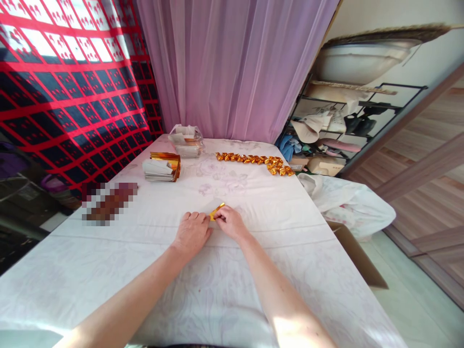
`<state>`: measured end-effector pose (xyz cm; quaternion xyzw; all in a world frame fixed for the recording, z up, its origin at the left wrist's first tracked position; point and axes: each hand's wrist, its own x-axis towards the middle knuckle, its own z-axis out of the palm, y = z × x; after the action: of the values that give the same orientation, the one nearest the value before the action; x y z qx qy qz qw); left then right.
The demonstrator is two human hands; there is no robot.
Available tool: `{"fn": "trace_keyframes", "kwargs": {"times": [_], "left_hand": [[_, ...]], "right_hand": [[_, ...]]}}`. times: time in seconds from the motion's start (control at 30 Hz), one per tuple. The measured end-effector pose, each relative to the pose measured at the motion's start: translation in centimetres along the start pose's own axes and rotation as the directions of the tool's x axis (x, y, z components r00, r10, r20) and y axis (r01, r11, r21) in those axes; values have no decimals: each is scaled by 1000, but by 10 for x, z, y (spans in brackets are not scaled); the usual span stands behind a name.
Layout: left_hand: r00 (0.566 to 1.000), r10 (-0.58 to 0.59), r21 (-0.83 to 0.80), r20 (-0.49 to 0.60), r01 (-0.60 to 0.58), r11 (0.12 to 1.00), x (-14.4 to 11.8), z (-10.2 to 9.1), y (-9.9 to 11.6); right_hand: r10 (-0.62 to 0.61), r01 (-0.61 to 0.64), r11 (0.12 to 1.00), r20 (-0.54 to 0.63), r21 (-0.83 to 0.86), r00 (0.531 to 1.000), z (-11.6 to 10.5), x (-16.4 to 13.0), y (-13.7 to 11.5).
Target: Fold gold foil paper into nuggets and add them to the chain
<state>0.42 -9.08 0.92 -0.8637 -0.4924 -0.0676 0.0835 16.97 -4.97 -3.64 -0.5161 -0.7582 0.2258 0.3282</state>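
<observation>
A sheet of gold foil paper [217, 209] with a pale side lies folded on the cloth-covered table [253, 270], between my two hands. Palm down, my left hand [192, 229] rests at the paper's left end, its fingers bent and close together over it. My right hand [229, 221] pinches the paper from the right with thumb and fingertips. The part of the paper under my fingers is hidden. Beyond them, at the back right, runs a chain of folded gold foil pieces [250, 158], bent back at its right end.
A stack of gold and white paper sheets [159, 170] stands at the back left. Behind it sits a clear plastic bag [186, 141] with paper inside. A blurred-out reddish object [110, 203] lies by the left edge. To the right are a cardboard box [357, 253] and a loaded shelf [384, 104].
</observation>
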Motion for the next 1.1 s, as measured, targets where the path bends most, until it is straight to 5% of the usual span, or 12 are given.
{"fn": "trace_keyframes", "kwargs": {"times": [0.5, 0.7, 1.1], "left_hand": [[999, -14, -46, -40, 12, 999, 15, 14, -6], [993, 58, -72, -98, -66, 995, 19, 19, -17], [979, 134, -69, -156, -146, 987, 18, 27, -28]], "right_hand": [[-79, 75, 996, 62, 51, 995, -18, -1, 9], [-34, 25, 986, -52, -165, 998, -33, 2, 30], [-80, 72, 985, -43, -157, 996, -35, -3, 31]]}}
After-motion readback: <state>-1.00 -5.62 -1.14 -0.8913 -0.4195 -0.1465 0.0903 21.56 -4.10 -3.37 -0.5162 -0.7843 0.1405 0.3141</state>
